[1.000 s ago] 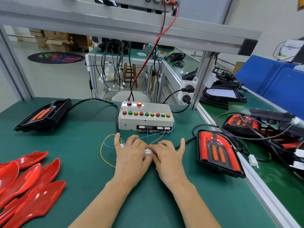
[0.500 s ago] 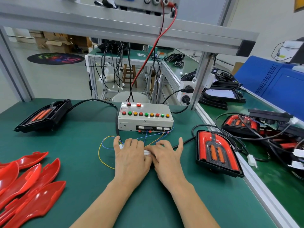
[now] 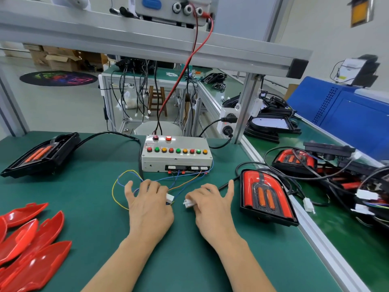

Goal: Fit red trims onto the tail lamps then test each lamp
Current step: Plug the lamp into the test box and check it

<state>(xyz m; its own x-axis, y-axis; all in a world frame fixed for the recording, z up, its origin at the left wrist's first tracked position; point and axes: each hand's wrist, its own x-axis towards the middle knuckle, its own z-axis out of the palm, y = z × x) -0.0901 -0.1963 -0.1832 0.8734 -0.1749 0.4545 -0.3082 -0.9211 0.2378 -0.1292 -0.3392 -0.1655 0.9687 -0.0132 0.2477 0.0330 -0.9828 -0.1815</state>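
The trimmed red tail lamp in its black housing (image 3: 267, 197) lies just right of my right hand (image 3: 212, 205), whose fingertips pinch the lamp's small white plastic plug (image 3: 187, 203). My left hand (image 3: 148, 204) pinches the matching white socket (image 3: 170, 198) on the coloured wires (image 3: 185, 182) running to the grey button test box (image 3: 176, 153) beyond my fingers. The two halves sit apart, facing each other. I judge this goes best with both halves square, gripping housings, not wires. The untrimmed lamp (image 3: 40, 154) and loose red plastic trims (image 3: 31, 245) wait far left.

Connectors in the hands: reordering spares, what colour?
White, both connectors; head view.
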